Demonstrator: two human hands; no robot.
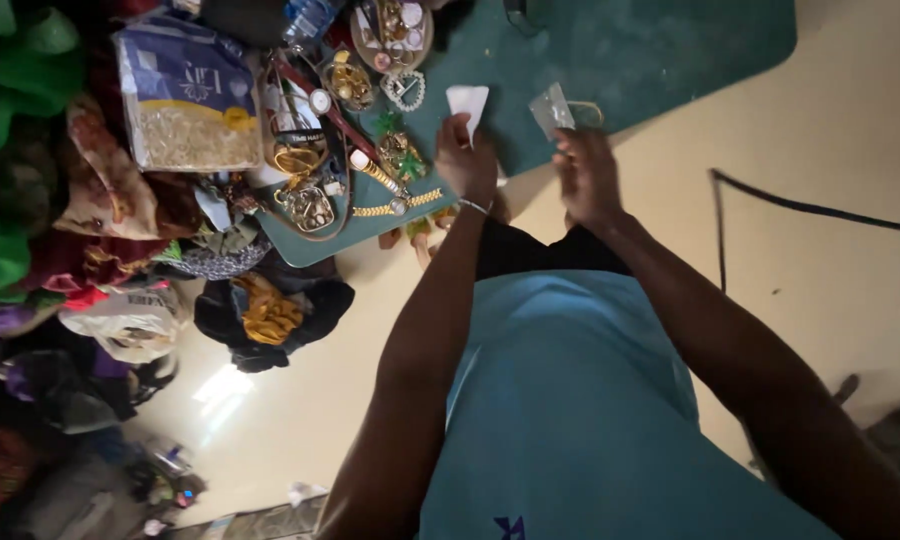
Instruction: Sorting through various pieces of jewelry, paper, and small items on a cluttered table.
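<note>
White card [468, 101] pinched in left hand [467, 160]; clear plastic pouch [551, 108] pinched in right hand [587, 175]. Risk judged: pouch slipped onto jewellery pile [370, 130], nine o'clock, if grip loosened.

green table [670, 50] cut off at top; lower-left clutter [120, 480] blurred.

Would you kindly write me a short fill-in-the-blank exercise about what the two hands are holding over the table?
1. The left hand holds a small ____ card.
2. The right hand holds a small clear ____ bag.
3. Both hands are above a table whose top is ____ in colour.
4. The left wrist wears a thin ____.

Missing words: white; plastic; green; bracelet
</note>
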